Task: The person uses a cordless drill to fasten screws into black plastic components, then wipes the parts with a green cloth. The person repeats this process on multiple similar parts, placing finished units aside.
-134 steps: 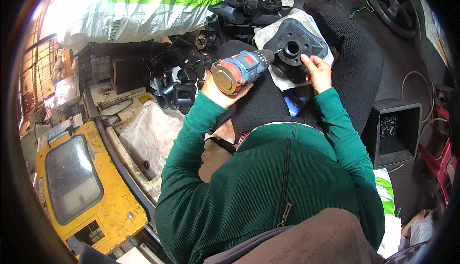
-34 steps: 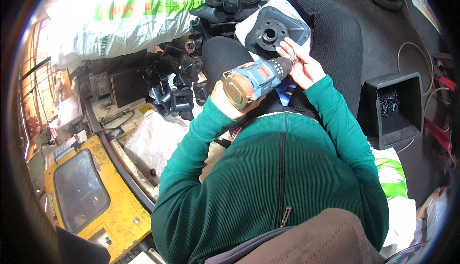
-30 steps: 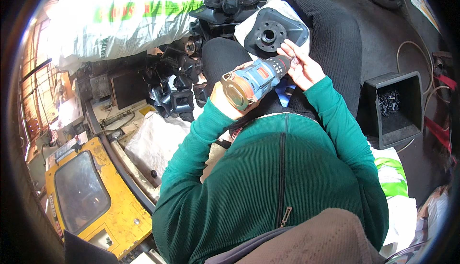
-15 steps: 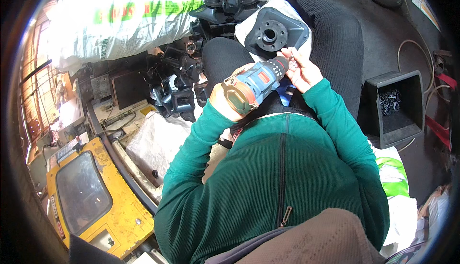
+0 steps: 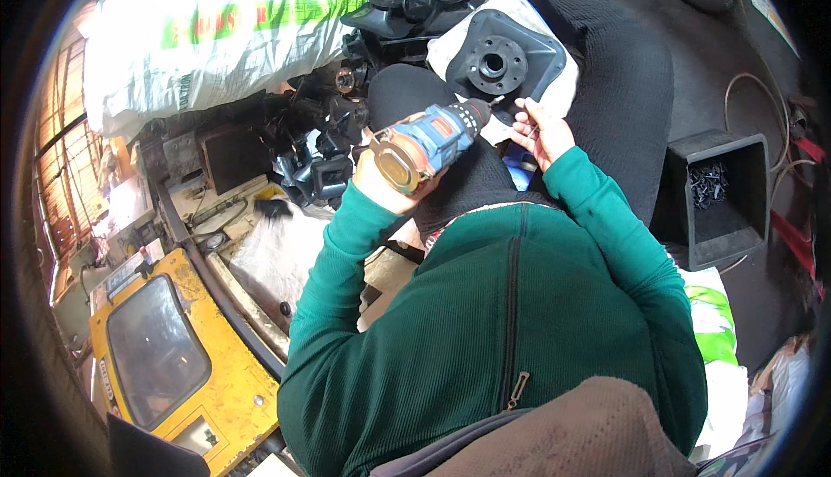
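Green ribbed zip sweater, black trousers

Clutter lying all around the work place.
Resting at the upper left, a big white sack (image 5: 216, 35) with green stripes; sitting at the lower left, a yellow frame (image 5: 164, 364) with a glass window; standing at the right, a black bin (image 5: 723, 200) holding small dark screws (image 5: 710, 184); piling up near the sack, black plastic parts (image 5: 316, 144).

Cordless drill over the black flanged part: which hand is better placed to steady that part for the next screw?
Probably the right hand: it sits by the black flanged part near the drill tip. The left hand is wrapped around the cordless drill.
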{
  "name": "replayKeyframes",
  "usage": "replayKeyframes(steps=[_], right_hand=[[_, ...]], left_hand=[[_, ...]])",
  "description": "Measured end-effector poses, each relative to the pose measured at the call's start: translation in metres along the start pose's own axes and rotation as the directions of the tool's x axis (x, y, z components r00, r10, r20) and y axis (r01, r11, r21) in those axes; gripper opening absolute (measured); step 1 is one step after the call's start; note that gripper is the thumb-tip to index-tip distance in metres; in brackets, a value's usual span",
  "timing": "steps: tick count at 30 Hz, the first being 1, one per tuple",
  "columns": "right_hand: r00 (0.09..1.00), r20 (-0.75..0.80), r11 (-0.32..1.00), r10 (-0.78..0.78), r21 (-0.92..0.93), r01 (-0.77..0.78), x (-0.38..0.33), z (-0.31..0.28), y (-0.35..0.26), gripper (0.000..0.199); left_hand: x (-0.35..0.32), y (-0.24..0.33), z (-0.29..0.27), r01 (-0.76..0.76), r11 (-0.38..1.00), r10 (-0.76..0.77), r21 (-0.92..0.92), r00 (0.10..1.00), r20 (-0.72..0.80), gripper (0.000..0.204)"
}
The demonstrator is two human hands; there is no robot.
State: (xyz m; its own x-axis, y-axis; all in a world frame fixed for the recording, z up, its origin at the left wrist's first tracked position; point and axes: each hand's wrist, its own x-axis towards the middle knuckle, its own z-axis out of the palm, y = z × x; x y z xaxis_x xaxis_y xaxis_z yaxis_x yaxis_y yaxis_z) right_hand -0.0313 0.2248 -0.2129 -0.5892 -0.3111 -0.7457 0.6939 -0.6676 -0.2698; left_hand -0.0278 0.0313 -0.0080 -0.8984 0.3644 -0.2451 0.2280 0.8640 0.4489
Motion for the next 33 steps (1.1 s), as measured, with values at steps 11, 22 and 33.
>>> replayKeyframes(steps=[11, 22, 33], right_hand=[[0.978, -0.060, 0.951, -0.201, -0.253, 0.180, 0.036, 0.010, -0.014, 0.028], [0.971, -0.077, 0.932, -0.226, -0.306, 0.193, 0.036, 0.013, -0.015, 0.030], [0.945, -0.076, 0.838, -0.319, -0.489, 0.243, 0.037, 0.014, -0.016, 0.031]], left_hand=[[0.030, -0.031, 0.006, 0.210, 0.978, -0.210, 0.015, 0.966, 0.150, 0.050], [0.070, -0.009, -0.016, -0.020, 0.956, -0.052, 0.294, 0.971, 0.235, 0.031], [0.083, -0.025, -0.023, -0.081, 0.970, 0.002, 0.228, 0.946, 0.325, 0.034]])
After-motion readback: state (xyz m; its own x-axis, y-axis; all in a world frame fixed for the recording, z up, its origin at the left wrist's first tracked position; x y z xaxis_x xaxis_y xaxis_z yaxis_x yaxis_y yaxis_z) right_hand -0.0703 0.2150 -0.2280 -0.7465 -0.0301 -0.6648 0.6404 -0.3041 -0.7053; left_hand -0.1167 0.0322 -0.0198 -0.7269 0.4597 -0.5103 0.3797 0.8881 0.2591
